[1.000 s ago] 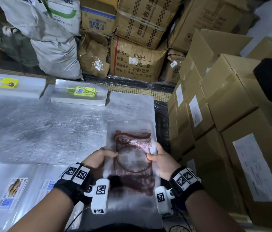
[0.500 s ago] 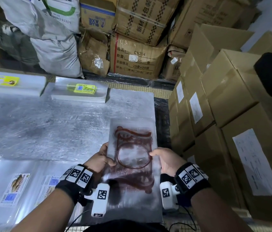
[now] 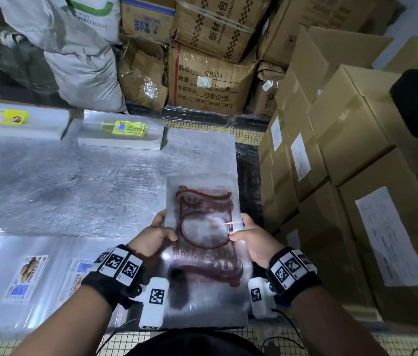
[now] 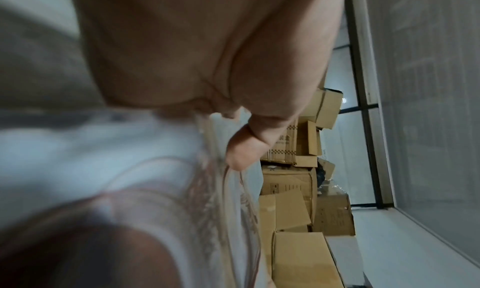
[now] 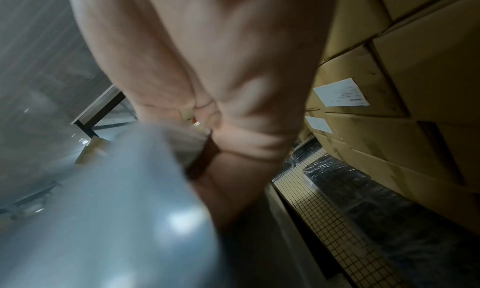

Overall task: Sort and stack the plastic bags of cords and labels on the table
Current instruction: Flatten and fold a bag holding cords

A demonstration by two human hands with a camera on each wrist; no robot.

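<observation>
A clear plastic bag with a dark red printed design (image 3: 204, 217) is held lifted above the near right part of the silver table (image 3: 74, 181). My left hand (image 3: 157, 233) grips its left edge, thumb on top. My right hand (image 3: 247, 236) grips its right edge, thumb on top too. The left wrist view shows the bag (image 4: 182, 190) under my thumb (image 4: 241, 147). The right wrist view shows the bag (image 5: 130, 190) blurred below my palm. Clear bags with printed labels (image 3: 26, 277) lie at the near left. Two stacks of clear bags with yellow labels (image 3: 123, 134) (image 3: 10, 119) sit at the far edge.
Stacked cardboard boxes (image 3: 357, 150) stand close along the right of the table. More boxes (image 3: 210, 73) and grey sacks (image 3: 79, 60) crowd behind the far edge. A black wrapped surface (image 3: 247, 176) and wire mesh (image 3: 249, 134) lie between the table and the boxes.
The bag has risen slightly and tilted up between my hands, staying at the near right. Both hands keep their grip on its edges.
</observation>
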